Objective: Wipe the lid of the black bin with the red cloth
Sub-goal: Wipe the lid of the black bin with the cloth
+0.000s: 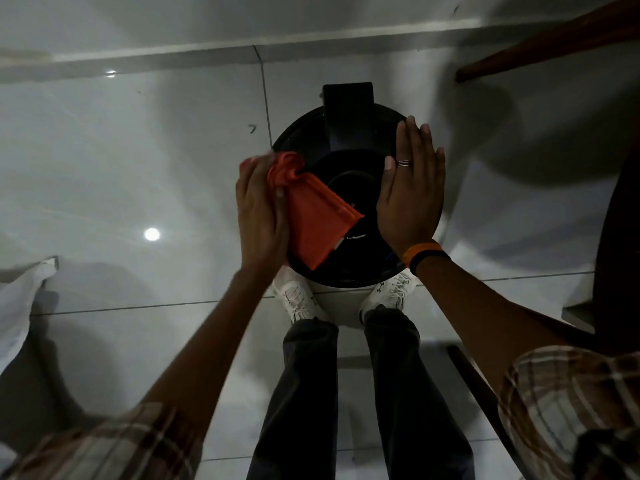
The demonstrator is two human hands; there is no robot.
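A round black bin stands on the floor in front of my feet, and I look straight down on its glossy lid (pixel 349 168). A hinge block sits at the far edge of the lid. The red cloth (pixel 313 216) lies across the lid's left half, bunched at its upper end. My left hand (pixel 261 216) grips the cloth at the lid's left rim and looks motion-blurred. My right hand (pixel 412 188) lies flat with fingers straight along the lid's right side, holding nothing.
Pale glossy floor tiles (pixel 138 168) surround the bin. Dark wooden furniture legs (pixel 540 53) cross the upper right, and dark furniture (pixel 616 254) stands at the right edge. A white cushion-like object (pixel 20 299) lies at the left. My white shoes (pixel 298 299) touch the bin's base.
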